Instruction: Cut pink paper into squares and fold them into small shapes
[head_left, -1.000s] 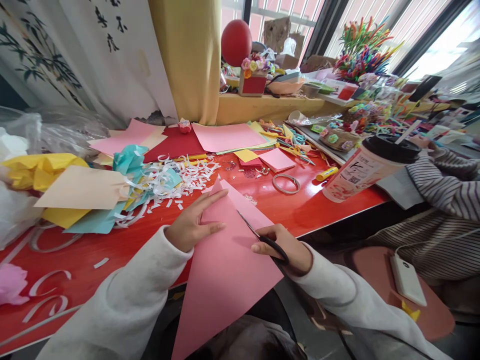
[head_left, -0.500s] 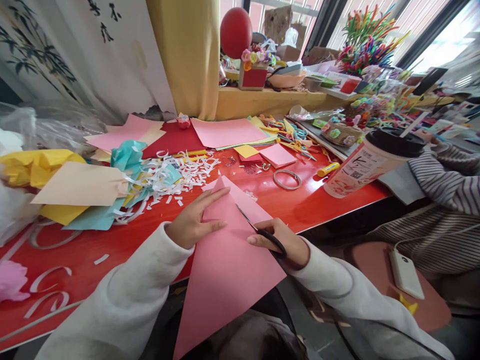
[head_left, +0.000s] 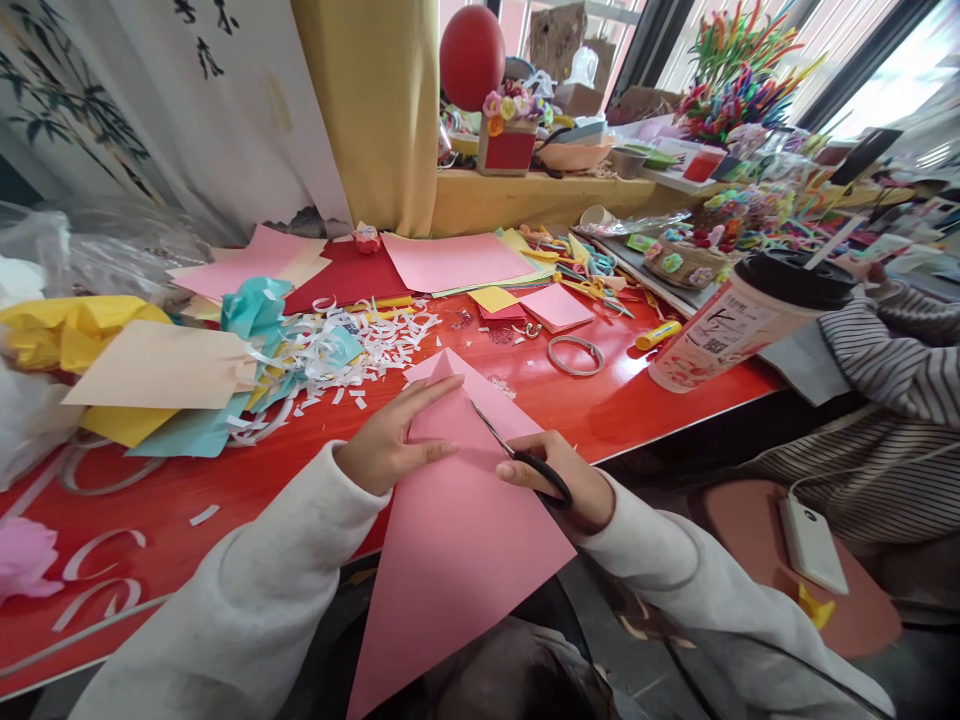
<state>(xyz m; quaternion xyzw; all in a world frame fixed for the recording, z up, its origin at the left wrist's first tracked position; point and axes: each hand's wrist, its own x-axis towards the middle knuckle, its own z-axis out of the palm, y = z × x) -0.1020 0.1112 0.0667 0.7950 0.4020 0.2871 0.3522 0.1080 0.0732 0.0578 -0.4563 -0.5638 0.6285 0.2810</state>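
Observation:
A large sheet of pink paper [head_left: 450,560] lies over the table's front edge, its top end folded to a point and its lower part hanging towards my lap. My left hand [head_left: 397,435] holds it by the left side near the point, thumb and forefinger stretched apart over its surface; the other fingers are hidden. In my right hand [head_left: 566,480] is a pair of black-handled scissors [head_left: 541,472]. The slim metal blades lie along the paper's right part, tips pointing up and left, and look nearly closed.
White paper shreds [head_left: 375,350] and coloured sheets [head_left: 157,365] lie to the left on the red table [head_left: 600,425]. A bracelet-like ring [head_left: 574,355], a yellow tube [head_left: 658,335] and a lidded cup [head_left: 750,320] are to the right. Beyond sits a person in a striped sleeve [head_left: 885,360].
Both hands, the scissors and the paper keep almost the same places. The view has shifted very slightly.

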